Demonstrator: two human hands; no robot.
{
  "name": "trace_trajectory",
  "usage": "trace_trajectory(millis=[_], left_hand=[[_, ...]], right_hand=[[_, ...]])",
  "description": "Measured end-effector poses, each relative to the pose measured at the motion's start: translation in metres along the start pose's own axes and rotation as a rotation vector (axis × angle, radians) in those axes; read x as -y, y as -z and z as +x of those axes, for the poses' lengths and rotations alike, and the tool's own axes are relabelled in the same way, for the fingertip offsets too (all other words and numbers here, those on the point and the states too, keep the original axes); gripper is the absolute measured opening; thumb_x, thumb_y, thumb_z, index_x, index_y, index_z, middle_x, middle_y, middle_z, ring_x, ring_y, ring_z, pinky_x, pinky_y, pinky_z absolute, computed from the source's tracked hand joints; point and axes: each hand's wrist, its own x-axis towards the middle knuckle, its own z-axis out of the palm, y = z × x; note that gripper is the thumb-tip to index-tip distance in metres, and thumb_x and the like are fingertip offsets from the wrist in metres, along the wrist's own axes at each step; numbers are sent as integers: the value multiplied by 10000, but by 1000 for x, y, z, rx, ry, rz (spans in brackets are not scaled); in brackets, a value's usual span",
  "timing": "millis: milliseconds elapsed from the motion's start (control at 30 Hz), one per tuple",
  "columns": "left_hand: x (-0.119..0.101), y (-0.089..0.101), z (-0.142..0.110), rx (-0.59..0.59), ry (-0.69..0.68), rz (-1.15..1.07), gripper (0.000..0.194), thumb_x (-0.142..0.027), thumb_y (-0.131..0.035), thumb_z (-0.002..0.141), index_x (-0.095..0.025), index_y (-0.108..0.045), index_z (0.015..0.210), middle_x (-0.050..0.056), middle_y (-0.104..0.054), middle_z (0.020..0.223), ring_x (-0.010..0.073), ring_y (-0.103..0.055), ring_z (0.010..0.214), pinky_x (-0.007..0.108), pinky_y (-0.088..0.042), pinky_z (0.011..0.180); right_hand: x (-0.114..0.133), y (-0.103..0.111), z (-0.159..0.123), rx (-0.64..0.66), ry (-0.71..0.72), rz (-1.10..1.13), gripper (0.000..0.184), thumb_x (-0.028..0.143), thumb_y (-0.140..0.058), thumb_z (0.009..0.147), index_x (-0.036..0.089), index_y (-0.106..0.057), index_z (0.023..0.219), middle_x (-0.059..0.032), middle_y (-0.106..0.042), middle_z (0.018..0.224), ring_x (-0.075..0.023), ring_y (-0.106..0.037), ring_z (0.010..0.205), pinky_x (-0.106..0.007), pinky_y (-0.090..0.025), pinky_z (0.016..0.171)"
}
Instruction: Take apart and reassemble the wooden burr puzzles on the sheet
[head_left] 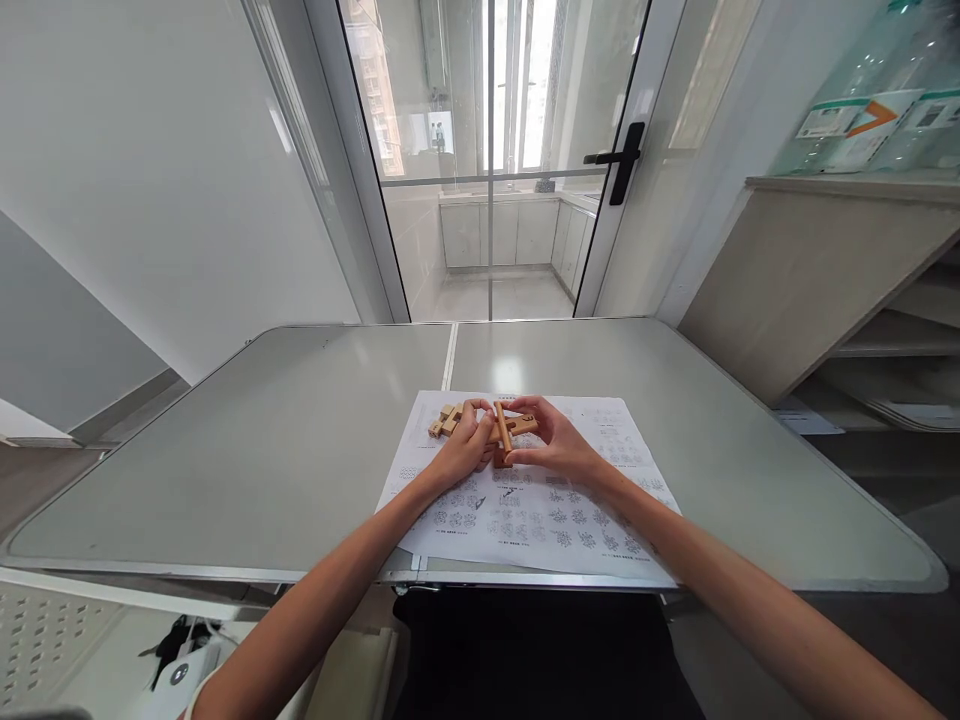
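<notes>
Several notched wooden puzzle pieces [448, 418] lie on a printed sheet [600, 520] of small line diagrams. My left hand [469, 447] is closed around part of a wooden piece, its fingers hiding most of it. Between the fingers and thumb of my right hand [551, 440] is a slim wooden stick [503, 428], held tilted near upright against the left hand's piece. Behind the stick a notched wooden bar [523, 424] reaches to the right. Below it shows a darker wooden block [501, 459]. Whether these parts are joined I cannot tell.
The grey folding table [300, 450] has a seam down its middle. Beyond its far edge stands a glass door with a black handle [621, 160]. Large plastic bottles [870, 120] stand on a wooden shelf unit [825, 260] at the right. A white wall rises at the left.
</notes>
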Motion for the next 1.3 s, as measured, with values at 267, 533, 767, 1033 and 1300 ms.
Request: trace_trajectory(millis=[267,533,767,1033,1300], left_hand=[[0,0,-1,3,-2,2,379,-570,-574,1012,-252,-395,1114,-128,-390,595,86,-353,402,183,-270,422],[3,-3,2,51,-20,-43,451,-665,-502,1012,-267,-317,1116,-138,-420,603,68,-309,391,172,-275,416],[4,-3,3,33,-5,-34,446,-662,-509,1009,-270,-328,1124,-125,-452,610,78,-350,393,177,-267,416],[5,-1,5,17,-31,-3,416,-637,-491,1026,-261,-341,1120,-141,-406,579,77,-339,387,171,-269,412],[0,-1,2,12,-10,0,466,-682,-515,996,-264,-353,1121,-143,-396,573,74,-316,385,171,-250,406]], right_hand=[[4,0,-2,14,-31,22,732,405,-988,672,303,-568,1262,-97,-663,1405,-289,-718,1170,-536,-518,1129],[5,-5,-1,1,-16,15,760,406,-1002,639,307,-569,1256,-88,-651,1409,-277,-719,1166,-509,-536,1122],[5,-5,-1,-25,-14,1,752,446,-1000,632,306,-586,1245,-96,-634,1417,-291,-692,1217,-522,-504,1161],[4,-4,0,-5,-10,19,770,426,-993,657,300,-574,1290,-107,-594,1463,-279,-692,1216,-514,-498,1163],[7,-3,0,-4,-12,14,762,426,-986,670,308,-576,1302,-103,-609,1467,-297,-661,1282,-524,-479,1181]])
